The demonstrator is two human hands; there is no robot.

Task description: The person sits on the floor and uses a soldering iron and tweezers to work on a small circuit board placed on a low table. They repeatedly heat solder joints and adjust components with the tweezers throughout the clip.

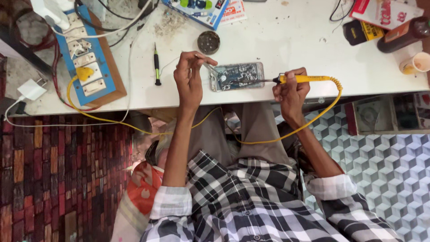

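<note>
An opened phone (237, 76), its back removed and its circuitry bared, is laid flat on the white table (277, 40), close to the near edge. A yellow soldering iron (304, 79) is gripped in the right hand (291, 92), the fingers clenched around its handle, and its dark tip is pointed left onto the phone's exposed board. From the rear of the handle a yellow cable (331, 105) is looped down past the table edge and across the lap. A thin metal tool, apparently tweezers (207, 66), is pinched between thumb and fingers of the left hand (190, 76), and its point is held at the left end of the phone. Whether the tool's tip is touching the board cannot be told.

Just left of that hand, a small green-handled screwdriver (156, 67) is laid on the table, and farther back a round dark tin (208, 42) is set. A blue switchboard with sockets (83, 54) is placed at the far left, with a yellow plug seated in it. At the far right a brown bottle (403, 35) and a small cup (414, 62) are seen.
</note>
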